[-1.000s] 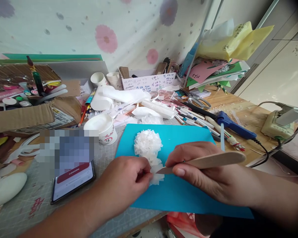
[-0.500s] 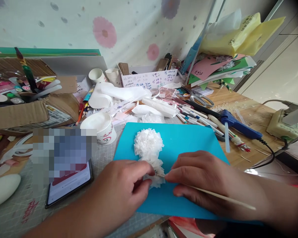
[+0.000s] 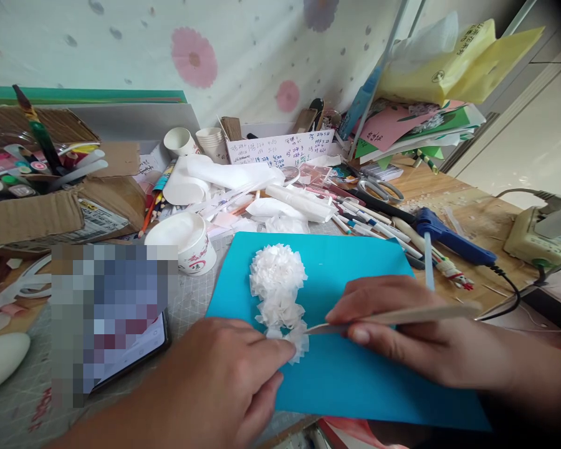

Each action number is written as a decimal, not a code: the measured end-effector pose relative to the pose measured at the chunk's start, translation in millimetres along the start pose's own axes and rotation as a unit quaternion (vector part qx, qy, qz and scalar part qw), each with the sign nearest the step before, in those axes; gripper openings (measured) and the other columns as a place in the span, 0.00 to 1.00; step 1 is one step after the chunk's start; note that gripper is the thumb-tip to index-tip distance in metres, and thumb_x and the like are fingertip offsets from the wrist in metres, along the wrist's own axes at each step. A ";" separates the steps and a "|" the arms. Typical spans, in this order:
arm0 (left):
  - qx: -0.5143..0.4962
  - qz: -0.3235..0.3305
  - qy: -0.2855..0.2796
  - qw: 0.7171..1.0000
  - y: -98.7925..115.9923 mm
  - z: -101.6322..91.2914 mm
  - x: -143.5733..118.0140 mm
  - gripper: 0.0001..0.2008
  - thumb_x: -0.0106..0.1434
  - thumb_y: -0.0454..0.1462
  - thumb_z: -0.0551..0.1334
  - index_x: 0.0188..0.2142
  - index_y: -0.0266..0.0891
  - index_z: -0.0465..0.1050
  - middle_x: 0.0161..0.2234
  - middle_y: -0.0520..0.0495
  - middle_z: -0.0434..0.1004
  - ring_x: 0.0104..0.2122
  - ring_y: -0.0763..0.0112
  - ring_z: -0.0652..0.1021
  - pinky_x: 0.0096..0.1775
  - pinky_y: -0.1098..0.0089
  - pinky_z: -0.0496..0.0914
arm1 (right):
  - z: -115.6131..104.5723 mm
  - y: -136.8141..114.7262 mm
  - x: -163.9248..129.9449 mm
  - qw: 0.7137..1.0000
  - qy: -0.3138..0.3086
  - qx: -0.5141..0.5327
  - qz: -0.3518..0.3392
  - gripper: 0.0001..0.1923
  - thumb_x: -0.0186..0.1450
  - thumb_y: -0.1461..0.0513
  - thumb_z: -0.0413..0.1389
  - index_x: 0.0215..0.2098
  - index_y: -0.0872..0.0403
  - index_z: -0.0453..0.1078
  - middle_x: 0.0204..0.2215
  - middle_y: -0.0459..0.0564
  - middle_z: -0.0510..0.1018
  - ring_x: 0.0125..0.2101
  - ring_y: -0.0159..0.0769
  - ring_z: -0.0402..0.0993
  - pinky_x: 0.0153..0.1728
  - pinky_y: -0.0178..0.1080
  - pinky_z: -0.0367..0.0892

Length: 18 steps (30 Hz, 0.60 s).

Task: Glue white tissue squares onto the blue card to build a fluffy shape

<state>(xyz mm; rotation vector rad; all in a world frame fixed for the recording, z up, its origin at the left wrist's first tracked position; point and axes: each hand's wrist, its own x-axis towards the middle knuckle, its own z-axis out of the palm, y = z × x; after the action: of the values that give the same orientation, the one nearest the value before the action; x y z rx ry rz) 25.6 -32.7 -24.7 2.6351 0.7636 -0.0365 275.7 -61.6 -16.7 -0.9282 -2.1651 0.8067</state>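
Here the risk is sitting in how thin the paper looks: the right hand [image 3: 402, 330] is gripping a flat wooden stick [image 3: 402, 317] between thumb and fingers, and its tip is meeting the lowest ruffle of the white tissue flower cluster [image 3: 279, 292]. Pressed too hard, I judge, that tip could tear the frill or flatten it, and a sideways drag could be pulling the little piece off line with the puffs above it. The left hand [image 3: 234, 380] is pinching that same bottom ruffle at its fingertips, so a slip there could be crushing the pleats as well.

The cluster is lying on the turquoise card sheet [image 3: 355, 380], toward the sheet's 10 o'clock corner, and is looking like a big round crinkled pom with smaller frilled tufts trailing toward 6 o'clock. A paper cup [image 3: 187, 243] is standing at 9 o'clock of the pom, near the sheet's edge; a blue glue gun [image 3: 444, 237] is lying off at 2 o'clock, clear of the sheet.
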 end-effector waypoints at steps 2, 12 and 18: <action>0.016 0.001 -0.012 1.000 3.1 -2.7 1.5 0.11 0.62 0.33 0.55 0.39 0.44 0.74 0.31 0.51 0.80 0.29 0.63 0.78 0.31 0.67 0.64 | -5.9 -2.1 -0.4 0.996 0.063 0.024 0.049 0.06 0.68 0.63 0.52 0.37 0.51 0.71 0.32 0.47 0.78 0.32 0.32 0.75 0.31 0.32 0.70; 0.056 -0.025 -0.077 0.995 8.7 -14.7 0.7 0.03 0.60 0.36 0.59 0.33 0.42 0.71 0.28 0.51 0.79 0.26 0.64 0.78 0.24 0.69 0.59 | -20.9 13.1 88.8 0.983 -0.028 -0.173 0.063 0.14 0.72 0.60 0.44 0.44 0.54 0.71 0.39 0.52 0.76 0.39 0.35 0.73 0.39 0.36 0.68; 0.055 -0.021 -0.051 0.997 6.0 -13.5 0.7 0.07 0.59 0.37 0.59 0.37 0.42 0.75 0.30 0.49 0.81 0.28 0.60 0.80 0.23 0.69 0.60 | 13.2 47.8 171.7 0.951 -0.098 -0.282 0.079 0.12 0.67 0.61 0.54 0.47 0.57 0.71 0.44 0.53 0.75 0.44 0.40 0.72 0.45 0.45 0.68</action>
<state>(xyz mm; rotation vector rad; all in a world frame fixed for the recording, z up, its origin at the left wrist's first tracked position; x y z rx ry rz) 28.2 -31.8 -10.2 2.6956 0.8037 -0.2283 190.6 95.2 -6.4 -1.3624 -2.5813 0.3539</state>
